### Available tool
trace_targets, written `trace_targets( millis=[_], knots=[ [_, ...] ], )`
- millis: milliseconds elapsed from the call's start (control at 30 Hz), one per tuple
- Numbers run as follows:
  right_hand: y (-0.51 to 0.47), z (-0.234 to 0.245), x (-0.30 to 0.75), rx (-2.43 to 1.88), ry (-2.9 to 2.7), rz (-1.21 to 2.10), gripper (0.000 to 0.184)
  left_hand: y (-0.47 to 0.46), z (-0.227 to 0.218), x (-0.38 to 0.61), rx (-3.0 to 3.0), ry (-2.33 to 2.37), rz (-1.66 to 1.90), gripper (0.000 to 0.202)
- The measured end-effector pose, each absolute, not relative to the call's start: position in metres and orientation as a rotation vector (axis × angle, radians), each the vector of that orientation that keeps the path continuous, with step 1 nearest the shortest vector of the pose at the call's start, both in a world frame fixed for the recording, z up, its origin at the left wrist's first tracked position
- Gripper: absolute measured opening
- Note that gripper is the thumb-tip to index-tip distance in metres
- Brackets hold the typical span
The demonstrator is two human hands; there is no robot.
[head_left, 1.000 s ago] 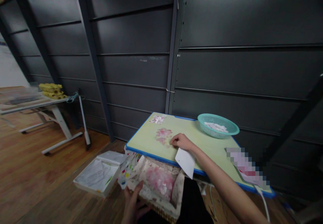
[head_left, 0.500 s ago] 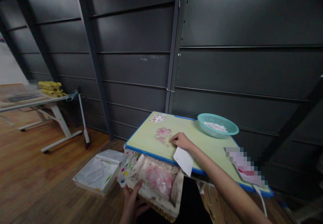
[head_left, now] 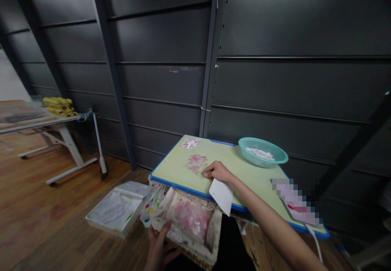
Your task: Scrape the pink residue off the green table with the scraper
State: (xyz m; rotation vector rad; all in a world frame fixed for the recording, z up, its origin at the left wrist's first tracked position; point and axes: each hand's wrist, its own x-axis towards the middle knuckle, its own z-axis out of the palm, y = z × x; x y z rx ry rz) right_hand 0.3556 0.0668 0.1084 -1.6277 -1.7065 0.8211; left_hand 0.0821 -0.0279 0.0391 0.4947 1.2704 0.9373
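My right hand (head_left: 217,171) rests on the pale green table top (head_left: 244,173) beside a heap of small pink pieces (head_left: 196,163). Its fingers are curled round a white card (head_left: 222,195) that hangs over the table's front edge. My left hand (head_left: 160,246) grips the near rim of a cloth-lined basket (head_left: 189,226) held just below that edge. Pink pieces lie inside the basket. A second small heap of pale pieces (head_left: 190,143) sits at the table's far left corner.
A teal bowl (head_left: 262,151) with white bits stands at the table's back. A white tray (head_left: 117,208) lies on the wooden floor to the left. Another table (head_left: 45,124) with yellow items stands far left. A dark panelled wall rises behind.
My right hand with the white card has slid slightly left along the table toward the pink heap. The basket and my left hand stay almost still.
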Motion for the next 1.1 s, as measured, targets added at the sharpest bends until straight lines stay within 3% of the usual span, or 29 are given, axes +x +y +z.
trace_targets(
  millis=[600,833,1000,1100],
  knots=[
    [0.061,0.116,0.367,-1.679,-1.874,0.755,0.036,-0.027,0.032,0.08,0.521,1.239,0.93,0.063],
    [0.06,0.118,0.367,-1.686,-1.924,0.572,0.034,-0.028,0.035,0.08,0.513,1.249,0.929,0.064],
    [0.06,0.117,0.369,-1.703,-1.884,0.712,0.038,-0.028,0.035,0.08,0.508,1.223,0.945,0.062],
    [0.061,0.117,0.368,-1.724,-1.865,0.644,0.031,-0.027,0.033,0.08,0.505,1.237,0.941,0.063]
  ],
)
